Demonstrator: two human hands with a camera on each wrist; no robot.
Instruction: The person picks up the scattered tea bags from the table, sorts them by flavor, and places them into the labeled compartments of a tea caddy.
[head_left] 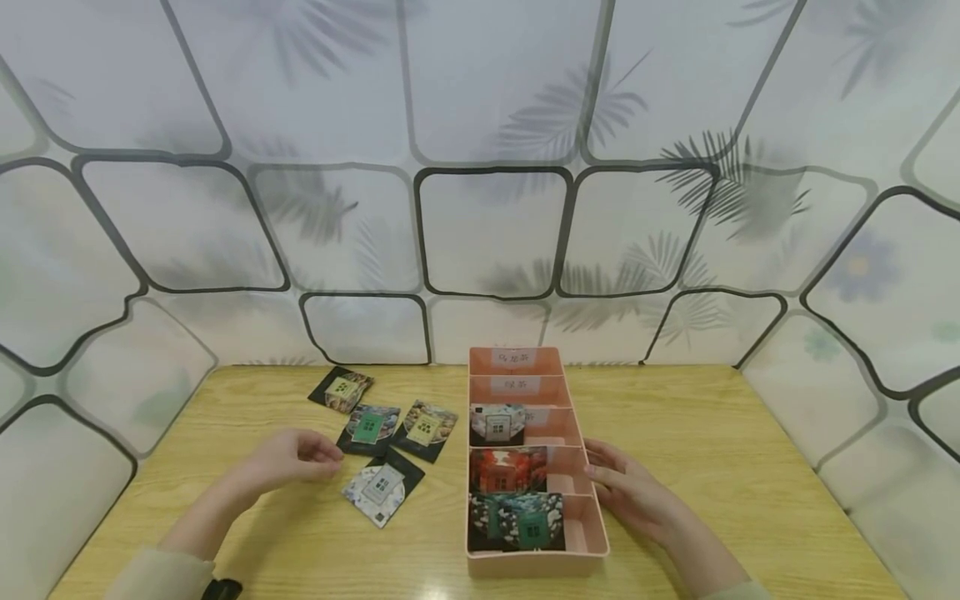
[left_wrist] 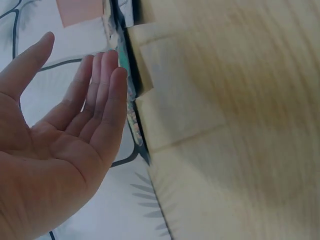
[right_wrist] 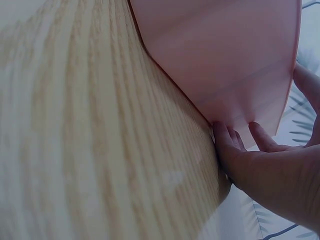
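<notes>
My left hand [head_left: 298, 457] hovers beside several loose printed sachets, holding nothing. In the left wrist view its fingers are spread and gently bent, palm visible. The closest sachets are one with a green label [head_left: 370, 428] and a white one [head_left: 383, 488]. Behind them lie a yellow-labelled sachet [head_left: 426, 429] and a dark one with a pale yellow label [head_left: 342, 390]. My right hand [head_left: 630, 492] rests against the right side of a long pink divided box [head_left: 536, 567]. Fairly straight fingers [right_wrist: 230, 145] touch its outer wall, low near the table.
Inside the box, the near compartments hold dark green sachets [head_left: 532, 525], a red one [head_left: 506, 471] and a white one [head_left: 497, 426]. White paper labels [head_left: 514, 357] mark the far compartments. A patterned curtain [head_left: 495, 233] borders the wooden table [head_left: 675, 417] behind and at the sides.
</notes>
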